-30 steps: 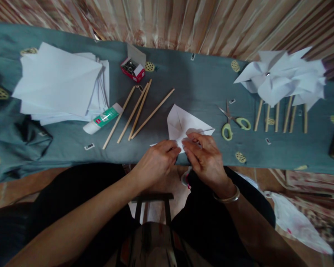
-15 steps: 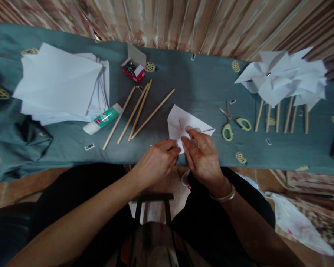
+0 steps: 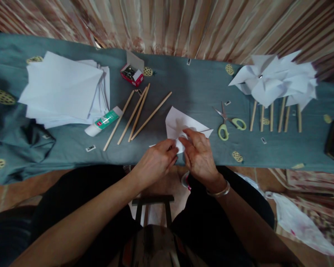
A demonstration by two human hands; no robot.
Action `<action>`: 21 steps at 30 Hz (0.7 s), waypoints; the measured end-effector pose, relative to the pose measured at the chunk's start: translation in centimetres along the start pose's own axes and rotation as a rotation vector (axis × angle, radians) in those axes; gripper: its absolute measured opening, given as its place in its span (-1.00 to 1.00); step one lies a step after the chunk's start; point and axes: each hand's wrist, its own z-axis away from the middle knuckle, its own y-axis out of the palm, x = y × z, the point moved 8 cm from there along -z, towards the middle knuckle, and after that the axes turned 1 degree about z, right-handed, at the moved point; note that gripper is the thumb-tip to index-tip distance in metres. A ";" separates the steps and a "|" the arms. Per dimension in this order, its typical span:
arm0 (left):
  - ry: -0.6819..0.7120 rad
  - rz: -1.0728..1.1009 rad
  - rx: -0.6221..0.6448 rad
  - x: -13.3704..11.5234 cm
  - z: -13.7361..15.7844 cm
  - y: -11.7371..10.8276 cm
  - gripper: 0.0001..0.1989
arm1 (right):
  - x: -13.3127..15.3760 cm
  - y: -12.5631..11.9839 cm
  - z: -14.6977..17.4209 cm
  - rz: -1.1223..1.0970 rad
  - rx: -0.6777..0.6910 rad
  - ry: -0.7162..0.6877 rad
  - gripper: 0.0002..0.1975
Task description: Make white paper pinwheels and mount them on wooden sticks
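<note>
Curtain folds (image 3: 167, 27) hang beyond the cloth-covered bench (image 3: 200, 85), where white paper (image 3: 174, 122) lies by the near edge, sticks (image 3: 151, 116) to its left, scissors (image 3: 225, 118) to its right. Both forearms (image 3: 100, 213) slant inward: the left hand (image 3: 158, 157) pinches the white paper with curled fingers; the right hand (image 3: 199, 152) arches over it, fingers parted. Fingers hide the paper's near part, so whether the right grips it cannot be told.

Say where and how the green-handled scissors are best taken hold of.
Probably by the green handle loops, from the near side with the right hand: the scissors lie open, loops nearer, blades pointing away.
</note>
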 end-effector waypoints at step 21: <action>0.017 -0.067 0.010 0.1 0.2 0.4 -0.82 | 1.2 0.8 0.2 0.111 -0.038 -0.065 -0.69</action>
